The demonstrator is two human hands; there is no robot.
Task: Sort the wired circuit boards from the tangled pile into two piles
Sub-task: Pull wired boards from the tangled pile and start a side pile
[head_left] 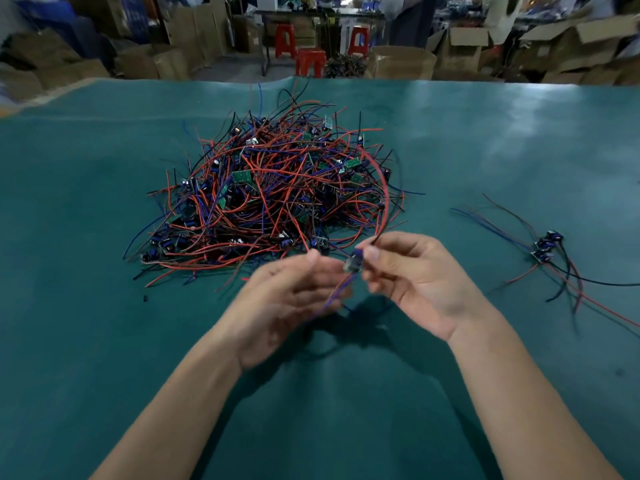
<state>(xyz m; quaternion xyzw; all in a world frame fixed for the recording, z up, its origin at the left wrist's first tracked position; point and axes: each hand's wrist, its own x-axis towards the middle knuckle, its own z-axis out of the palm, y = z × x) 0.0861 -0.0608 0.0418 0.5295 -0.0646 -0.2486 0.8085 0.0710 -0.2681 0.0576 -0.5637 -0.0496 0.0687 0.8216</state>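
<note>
**One board lifted between two hands, near edge of the heap**

Just below the centre of the frame, the right hand (419, 282) pinches a small wired circuit board (353, 264) between thumb and fingertips, holding it up above the green table cover (104, 323). A long red wire (382, 188) arcs from the pinch up and back over the right side of the heap, and a blue and red wire pair (334, 294) trails down and left from the board.

The left hand (291, 299) is close beside it, palm turned inward with the fingers fairly straight; the trailing pair runs across its fingers (the hand is motion-blurred, so whether it actually grips the wires cannot be told).

The tangled pile (270, 195) fills the middle of the frame: red, blue and black leads heaped over many small green boards and dark components, its near edge just beyond the fingertips.

At the right of the frame, well apart from the heap, a small sorted group (547, 247) of boards lies together on the cover, their wires fanning out up-left and down-right.

Across the top of the frame, beyond the table's far edge, stand red plastic stools (310, 60) and open cardboard boxes (467, 46), all blurred.
</note>
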